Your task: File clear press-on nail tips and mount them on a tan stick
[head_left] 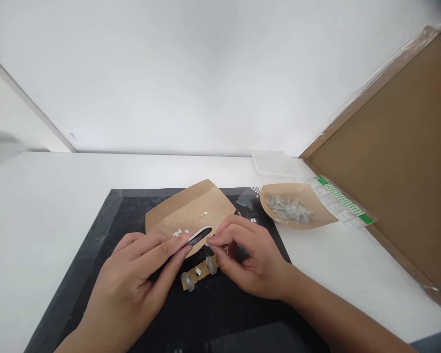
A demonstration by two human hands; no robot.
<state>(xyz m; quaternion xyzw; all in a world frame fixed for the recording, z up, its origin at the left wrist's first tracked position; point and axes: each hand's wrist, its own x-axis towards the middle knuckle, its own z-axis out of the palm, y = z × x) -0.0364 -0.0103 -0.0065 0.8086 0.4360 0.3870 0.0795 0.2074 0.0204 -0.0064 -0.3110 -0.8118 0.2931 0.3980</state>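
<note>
Between the thumb and fingers of my left hand [143, 267] is a thin oblong piece, black with a white edge [200, 236]. My right hand [246, 252] is closed in a pinch just right of its tip; what the fingertips hold, if anything, is too small to make out. Behind both hands lies a brown paper tray [191, 203] with several small white bits [177, 233] in it. Below the fingers, a yellowish strip [202, 269] with clear rounded plastic parts [187, 282] rests on the black mat [206, 314]; my right hand partly hides it.
To the right, a second brown paper tray [327, 214] holds many clear plastic slivers [288, 208]. Beside it lies a clear plastic case with a green label [343, 201]. A translucent lid or tray [274, 164] sits at the back. A cardboard panel [389, 162] stands at the right.
</note>
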